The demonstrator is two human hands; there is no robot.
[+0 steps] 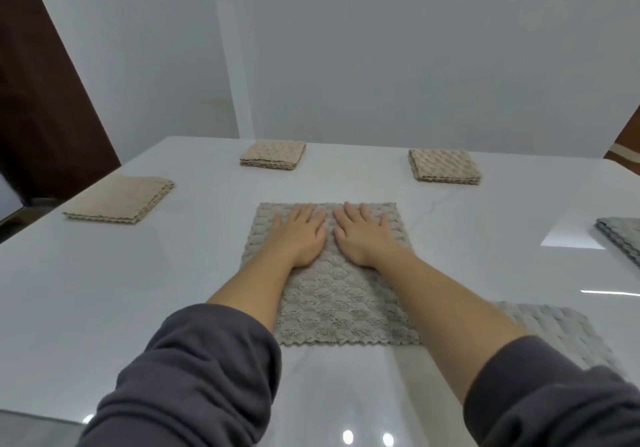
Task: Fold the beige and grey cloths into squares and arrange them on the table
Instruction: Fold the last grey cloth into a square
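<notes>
The grey-beige cloth (332, 284) lies flat at the table's (173, 290) centre. Left hand (301, 235) and right hand (363, 235) press it side by side, fingers straight, apparently smoothing it for folding. Three folded beige squares (273, 154) sit spaced beyond.

Flat grey cloth (341, 303); three beige squares (119, 199) (273, 154) (445, 165) beyond; grey stack (621, 235), seemingly folded, right.

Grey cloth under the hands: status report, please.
Left hand, right hand open, flat on grey cloth. Cloth spread, not folded square yet. Pale cloth close at right.
</notes>
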